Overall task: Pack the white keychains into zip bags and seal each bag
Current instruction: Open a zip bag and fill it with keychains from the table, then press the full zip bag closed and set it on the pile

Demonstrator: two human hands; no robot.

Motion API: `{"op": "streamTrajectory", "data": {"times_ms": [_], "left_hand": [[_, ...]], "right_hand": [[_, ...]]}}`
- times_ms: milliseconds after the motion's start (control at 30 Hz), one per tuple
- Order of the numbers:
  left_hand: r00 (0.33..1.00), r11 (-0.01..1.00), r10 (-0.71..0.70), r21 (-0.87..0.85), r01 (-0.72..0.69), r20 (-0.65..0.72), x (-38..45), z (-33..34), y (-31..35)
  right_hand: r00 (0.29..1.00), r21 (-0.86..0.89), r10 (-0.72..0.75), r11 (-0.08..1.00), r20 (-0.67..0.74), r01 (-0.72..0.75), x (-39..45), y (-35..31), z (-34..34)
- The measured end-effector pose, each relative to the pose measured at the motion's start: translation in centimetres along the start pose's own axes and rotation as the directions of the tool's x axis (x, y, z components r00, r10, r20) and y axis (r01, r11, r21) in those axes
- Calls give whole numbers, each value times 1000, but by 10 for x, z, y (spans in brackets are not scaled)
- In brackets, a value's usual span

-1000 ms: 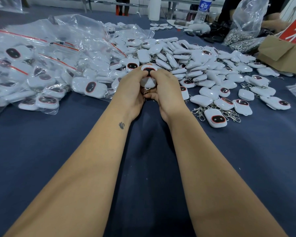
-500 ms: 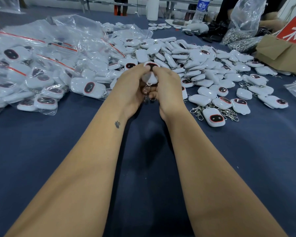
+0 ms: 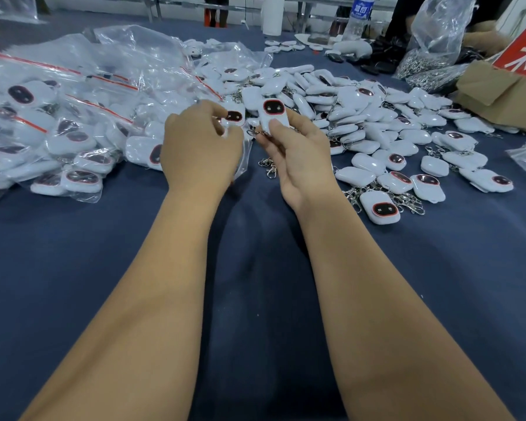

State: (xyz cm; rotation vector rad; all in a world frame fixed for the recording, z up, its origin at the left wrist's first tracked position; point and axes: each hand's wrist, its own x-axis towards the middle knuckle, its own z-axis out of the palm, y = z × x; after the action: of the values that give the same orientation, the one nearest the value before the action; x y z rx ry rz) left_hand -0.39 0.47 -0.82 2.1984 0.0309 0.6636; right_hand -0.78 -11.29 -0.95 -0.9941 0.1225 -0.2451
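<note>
White keychain [image 3: 271, 115] now in right hand [image 3: 298, 159] alone

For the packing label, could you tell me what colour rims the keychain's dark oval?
Red, around a black oval on the white keychain; head view.

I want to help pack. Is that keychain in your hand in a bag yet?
Not yet. The right hand holds the keychain bare, with no plastic over it.
</note>
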Motion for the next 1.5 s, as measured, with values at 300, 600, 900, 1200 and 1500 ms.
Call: {"op": "streamTrajectory", "data": {"times_ms": [300,600,900,1200,1500], "left_hand": [[998,999,-13,-50,10,-58,1,3,1],[993,875,1,-480,-58,-118,-4,-2,15],[987,853,125,-520,-52,106,-10,1,16],[893,960,276,-149,-237,357,-10,8,0],[991,991,-37,-125,53,129,0,5,-8]], "right_hand": [[993,-122,67,991,94,-55,-4,4,6],[929,-789,-286,502,237,355,-6,15,5],[961,-770,-277,611,11,185,1,12,0],[969,12,-119,992,-218,125,-3,-6,-1],[994,-196,-34,980,-109,12,-1,4,5]]}}
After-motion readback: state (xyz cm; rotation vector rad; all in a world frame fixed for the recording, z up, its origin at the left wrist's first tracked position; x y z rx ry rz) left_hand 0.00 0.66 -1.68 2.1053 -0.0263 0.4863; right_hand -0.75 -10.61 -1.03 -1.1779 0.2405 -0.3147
